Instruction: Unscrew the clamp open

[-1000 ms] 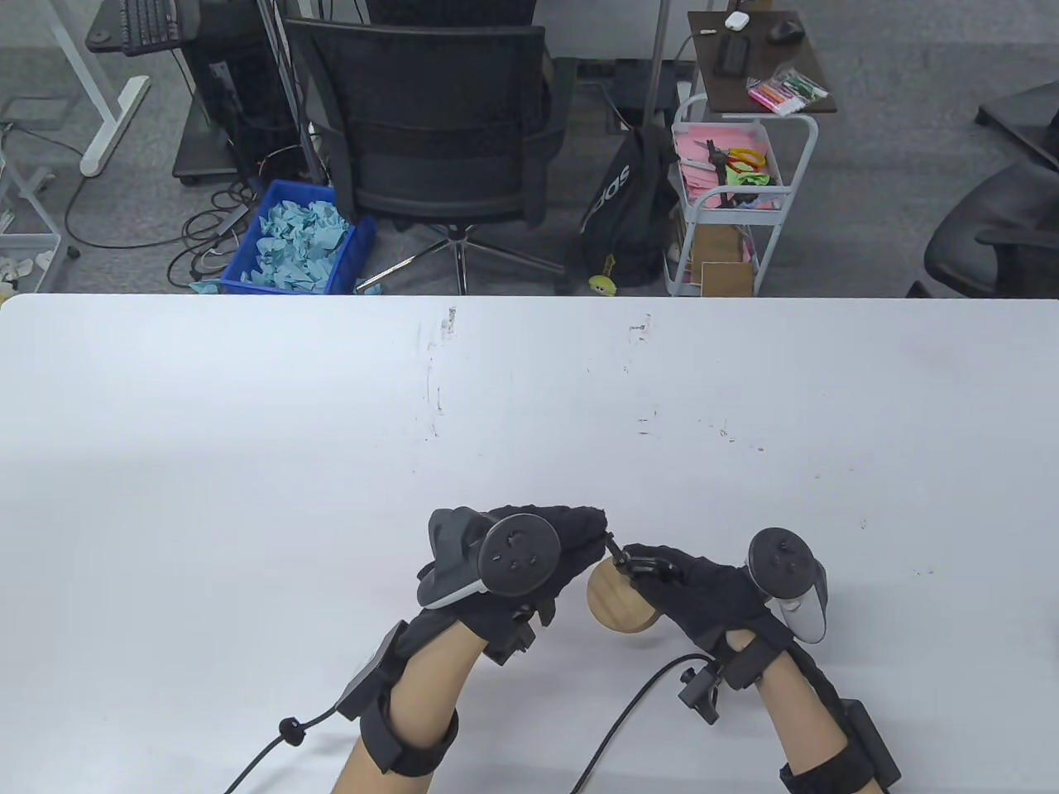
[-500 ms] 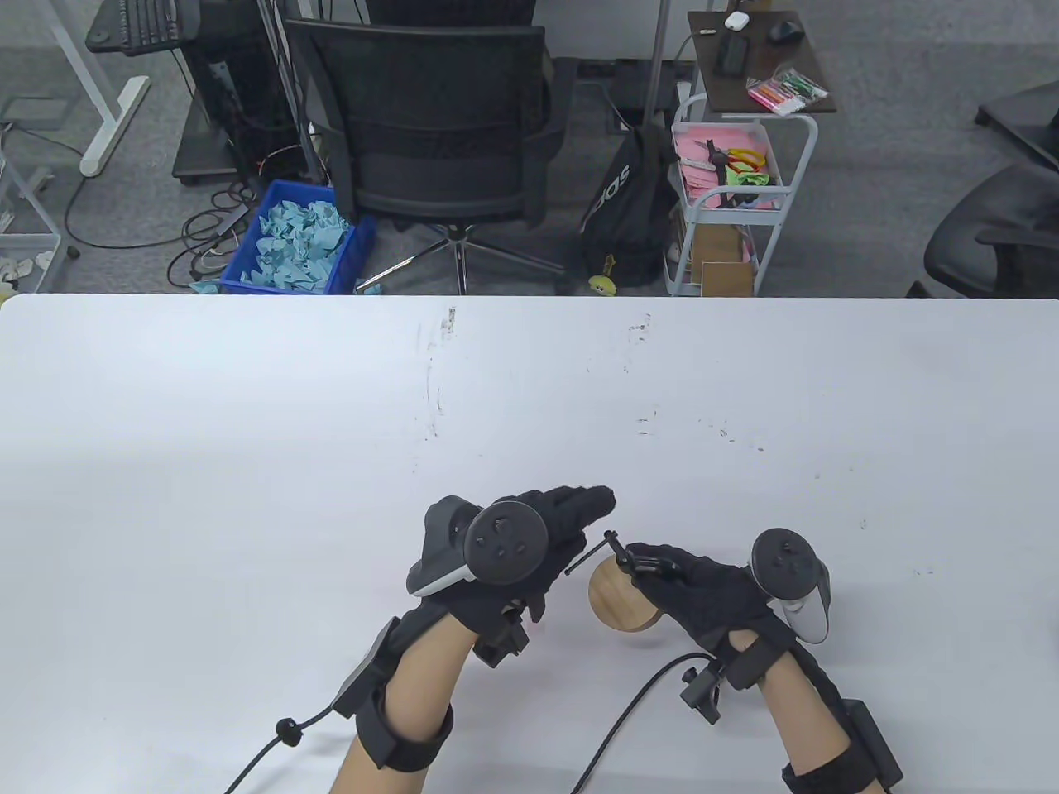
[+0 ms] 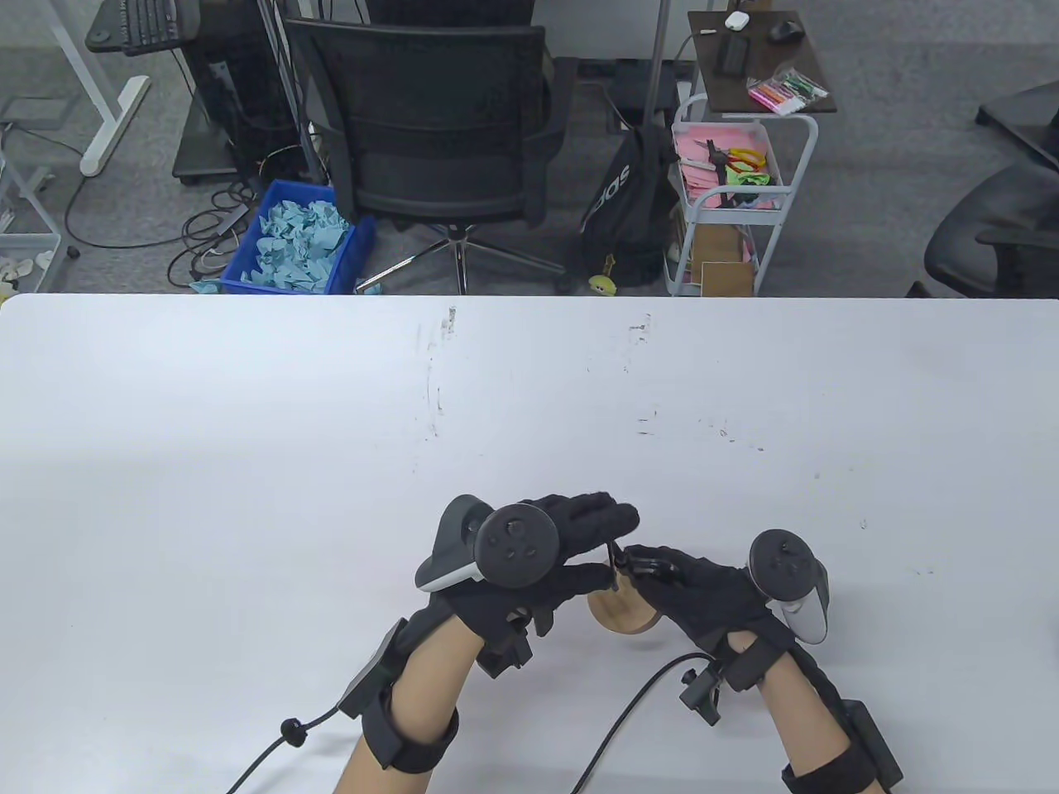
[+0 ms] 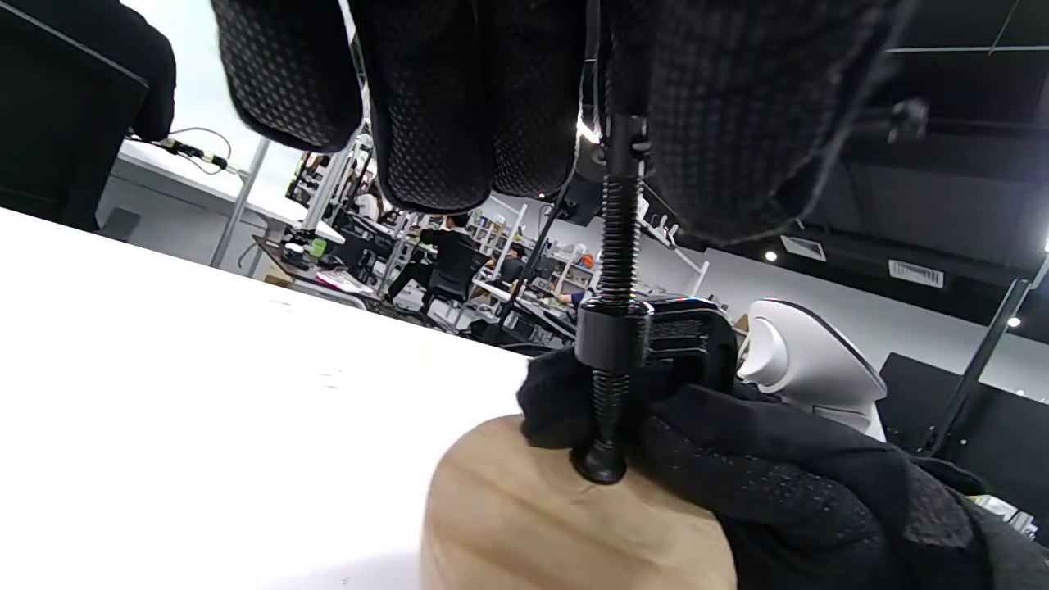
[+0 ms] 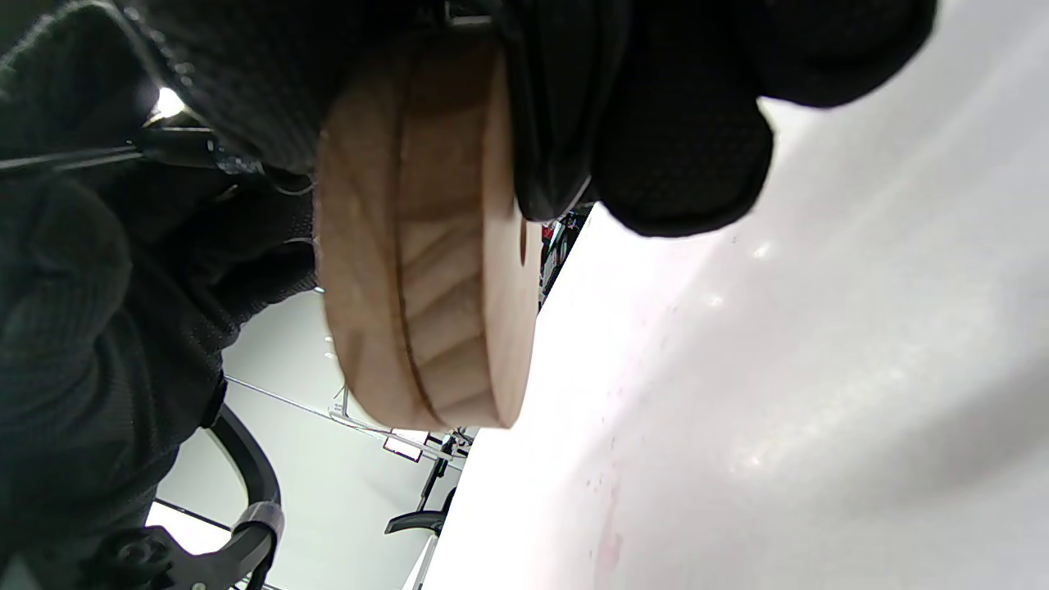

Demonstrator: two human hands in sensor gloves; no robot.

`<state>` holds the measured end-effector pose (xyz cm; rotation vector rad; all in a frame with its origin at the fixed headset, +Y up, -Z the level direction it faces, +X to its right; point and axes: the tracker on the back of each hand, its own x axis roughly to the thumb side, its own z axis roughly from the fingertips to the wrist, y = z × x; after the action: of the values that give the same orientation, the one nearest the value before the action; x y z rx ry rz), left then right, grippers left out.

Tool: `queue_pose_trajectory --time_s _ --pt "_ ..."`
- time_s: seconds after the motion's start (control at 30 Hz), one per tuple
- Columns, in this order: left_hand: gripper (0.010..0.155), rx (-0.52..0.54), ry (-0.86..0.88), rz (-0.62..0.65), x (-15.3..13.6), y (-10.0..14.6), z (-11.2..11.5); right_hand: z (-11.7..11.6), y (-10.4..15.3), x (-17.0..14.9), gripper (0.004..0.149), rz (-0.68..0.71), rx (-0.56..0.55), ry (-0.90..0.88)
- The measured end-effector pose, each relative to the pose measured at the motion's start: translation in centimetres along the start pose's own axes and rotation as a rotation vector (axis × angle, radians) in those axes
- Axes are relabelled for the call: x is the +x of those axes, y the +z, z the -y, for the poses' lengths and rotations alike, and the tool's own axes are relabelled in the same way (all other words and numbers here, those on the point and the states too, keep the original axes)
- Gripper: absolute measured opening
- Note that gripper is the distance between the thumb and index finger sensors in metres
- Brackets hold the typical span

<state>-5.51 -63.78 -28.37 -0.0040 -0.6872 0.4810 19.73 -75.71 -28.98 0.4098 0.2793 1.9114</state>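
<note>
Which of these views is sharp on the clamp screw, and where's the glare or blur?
Left wrist view: clamp screw sharp, background room soft. Right wrist view: wooden disc slightly soft, table blown out by glare. Table view: evenly lit.

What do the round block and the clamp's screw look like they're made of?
Round block: looks like unfinished light wood, with visible grain lines and a matte tan surface. Clamp screw: likely metal with a black coating, going by the fine, slightly glossy thread; the coating itself can't be identified.
</note>
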Motion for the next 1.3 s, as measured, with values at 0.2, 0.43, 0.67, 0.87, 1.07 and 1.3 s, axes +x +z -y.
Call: queue_pose_trajectory --time_s 0.2,0.43,0.67,0.87,1.07,1.3 --pt "0.043 0.118 -0.079 -0.043 0.2 -0.1 0.3 -0.5 0.0 0.3 0.045 0.007 0.022 0.046" --pt "0.042 0.152 -0.187 -0.107 0.1 -0.2 0.4 -1.2 -0.1 0.6 0.045 0.018 0.053 0.099" --pt "0.045 0.153 -0.175 -0.12 0.0 -0.1 0.3 -1.1 -0.1 0.5 0.045 0.008 0.052 0.085" --pt "0.067 0.091 -0.067 -0.019 0.4 0.2 0.0 -0.6 -0.2 0.1 0.045 -0.012 0.033 0.041" --pt "0.054 -0.016 -0.094 -0.014 0.7 -0.2 0.5 -0.6 -0.1 0.1 0.045 -0.003 0.034 0.051" --pt "0.072 0.01 -0.176 -0.063 0.6 0.0 0.2 -0.7 -0.1 0.1 0.045 -0.003 0.039 0.063"
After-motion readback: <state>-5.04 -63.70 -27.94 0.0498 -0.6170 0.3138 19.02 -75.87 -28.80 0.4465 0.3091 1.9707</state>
